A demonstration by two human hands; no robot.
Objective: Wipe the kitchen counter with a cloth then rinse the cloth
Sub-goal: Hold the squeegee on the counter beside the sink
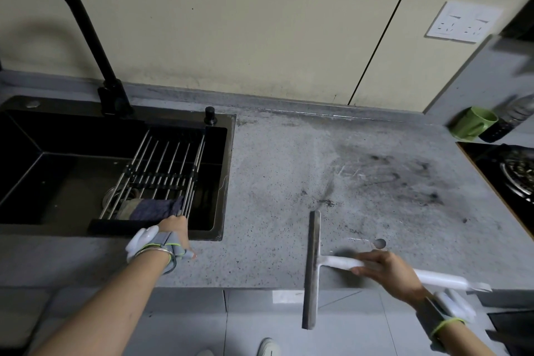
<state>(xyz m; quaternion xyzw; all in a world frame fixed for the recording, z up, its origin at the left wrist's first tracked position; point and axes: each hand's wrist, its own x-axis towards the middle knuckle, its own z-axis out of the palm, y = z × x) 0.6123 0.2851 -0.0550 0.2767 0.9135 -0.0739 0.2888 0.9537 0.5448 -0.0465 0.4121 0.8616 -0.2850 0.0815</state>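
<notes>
Where the grey speckled table (274,182) meets the wall, it looks rough and stony, with dark smudges (384,173) and black crumbs spread over its right part. A deep black sink (228,170) is set into the left side. It is shaped like a box, and its walls are smooth and dark. A black tap (78,23) bends over it like a hook. A rack (161,170) of thin shiny metal rods lies across the sink. The cloth (150,208) is in the sink, under the rack's near end. It is soft and crumpled, dark blue on one side and grey-green on the other.

The left hand (173,235) reaches over the near edge of the sink, just beside the cloth. Its fingers point down at the rack's near end, and its thumb rests on the table. I cannot tell if the fingers grip anything. A grey strap and a white gadget sit on its wrist.

The right hand (390,269) curls tight around the white round handle of a squeegee (313,269). The squeegee's long flat blade is grey and straight. It lies on the table, and its near end sticks out past the front edge.

A green mug (474,123) lies tipped on its side at the far right. A black stove (505,170) is near it.
</notes>
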